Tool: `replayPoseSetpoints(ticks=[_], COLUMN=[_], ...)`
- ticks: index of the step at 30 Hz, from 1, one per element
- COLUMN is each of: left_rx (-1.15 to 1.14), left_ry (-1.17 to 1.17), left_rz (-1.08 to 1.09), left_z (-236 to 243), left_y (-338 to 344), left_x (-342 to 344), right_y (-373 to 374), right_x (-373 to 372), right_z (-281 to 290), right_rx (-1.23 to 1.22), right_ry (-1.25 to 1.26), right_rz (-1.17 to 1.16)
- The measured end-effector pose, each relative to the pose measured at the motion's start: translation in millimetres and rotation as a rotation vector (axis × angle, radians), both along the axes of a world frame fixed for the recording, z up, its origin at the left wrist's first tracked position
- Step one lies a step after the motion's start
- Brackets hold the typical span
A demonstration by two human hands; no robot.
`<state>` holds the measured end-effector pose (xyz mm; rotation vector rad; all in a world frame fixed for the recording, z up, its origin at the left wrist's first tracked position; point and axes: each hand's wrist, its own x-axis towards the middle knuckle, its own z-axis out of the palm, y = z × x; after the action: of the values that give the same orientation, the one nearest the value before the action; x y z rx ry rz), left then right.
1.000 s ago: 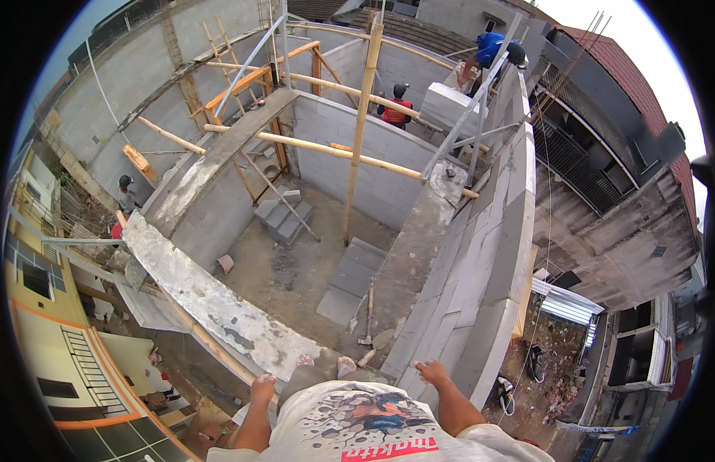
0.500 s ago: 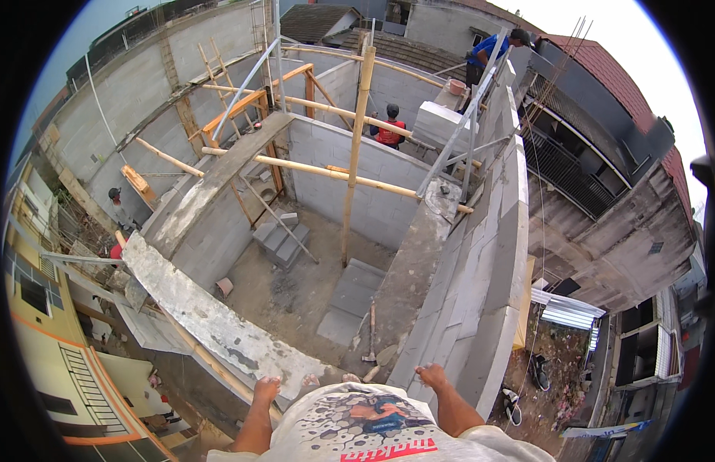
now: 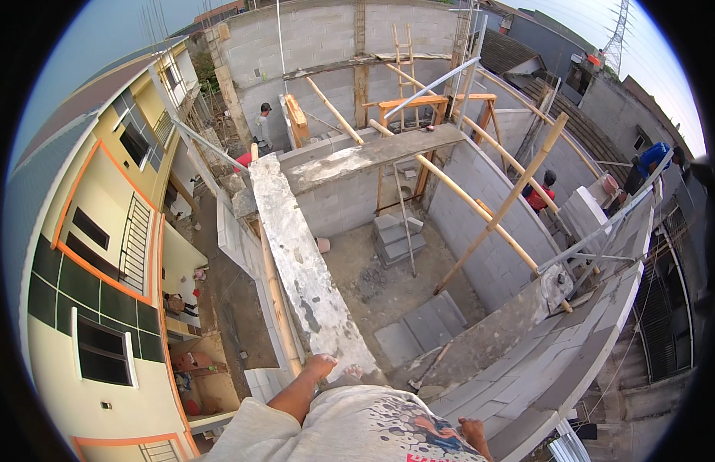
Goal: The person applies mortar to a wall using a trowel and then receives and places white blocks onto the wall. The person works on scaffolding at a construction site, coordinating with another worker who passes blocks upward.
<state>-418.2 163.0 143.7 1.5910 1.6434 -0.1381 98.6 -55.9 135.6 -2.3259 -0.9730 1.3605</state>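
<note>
I look down from the top of an unfinished block building. My left hand (image 3: 320, 363) rests flat on the near end of a rough concrete beam (image 3: 296, 262) that runs away from me, and it holds nothing. My right hand (image 3: 473, 427) lies with spread fingers on top of the grey block wall (image 3: 581, 339) at my right, also holding nothing. My patterned white shirt (image 3: 365, 431) fills the lower edge and hides both wrists' lower parts.
Below lies a dirt floor with stacked grey blocks (image 3: 400, 239) and slabs (image 3: 430, 323). Bamboo poles (image 3: 496, 223) brace the walls. A person in red (image 3: 538, 192), one in blue (image 3: 654, 158) and one in grey (image 3: 262, 127) stand about. A yellow house (image 3: 103, 231) stands left.
The view has swung to the left, bringing the yellow house into sight. Both hands stay on the beam and the wall top.
</note>
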Motion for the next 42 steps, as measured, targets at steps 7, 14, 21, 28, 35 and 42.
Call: replayPoseSetpoints(ticks=[7, 14, 21, 28, 35, 42], left_rx=[-0.073, -0.082, -0.047, 0.08, -0.103, -0.059], left_ry=[0.047, -0.013, -0.055, -0.019, -0.063, -0.237], left_rz=[-0.081, 0.272, 0.328, 0.251, 0.637, 0.784], left_z=[7, -26, -17, -18, -9, -33], left_y=[-6, -4, 20, 33, 40, 56], left_x=[-9, -50, -90, -146, -184, -196], right_y=[60, 105, 135, 197, 253, 318], right_x=[-3, -22, -41, -65, -100, -152], right_z=[17, 19, 10, 19, 15, 11], right_rx=[-0.097, -0.101, -0.119, -0.115, -0.078, -0.241], right_ry=[0.066, 0.042, -0.002, 0.009, -0.1, -0.208], right_rz=[-0.326, -0.248, -0.113, -0.131, 0.115, 0.189])
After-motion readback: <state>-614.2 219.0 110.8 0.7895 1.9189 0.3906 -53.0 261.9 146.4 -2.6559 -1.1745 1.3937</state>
